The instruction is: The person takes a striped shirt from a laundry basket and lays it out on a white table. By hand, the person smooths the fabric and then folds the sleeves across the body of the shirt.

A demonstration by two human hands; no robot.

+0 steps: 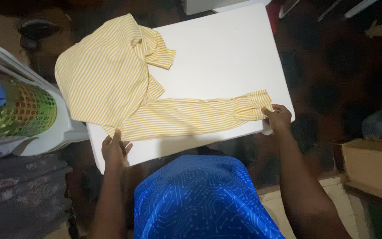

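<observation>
While a white desk [226,57] fills the middle of the view, a yellow-and-white striped shirt [107,79] lies spread across its left half, the body bunched and hanging slightly past the far-left corner, one long sleeve [191,116] stretched flat along the near edge. A blue patterned garment [200,199] worn by the person covers the foreground below the desk. To the left stands a pale plastic chair [54,132] holding a green mesh basket [23,110]. The left hand [115,150] pinches the shirt's lower hem at the desk's near-left edge, grip closed on the cloth; the right hand [278,118] clamps the sleeve's cuff [257,106] at the near-right corner, grip likewise closed on fabric. Judged from here, the overhanging bulk at the far-left corner could drag the shirt off the desk if either hold slackens, and uneven pulling could twist the sleeve
</observation>
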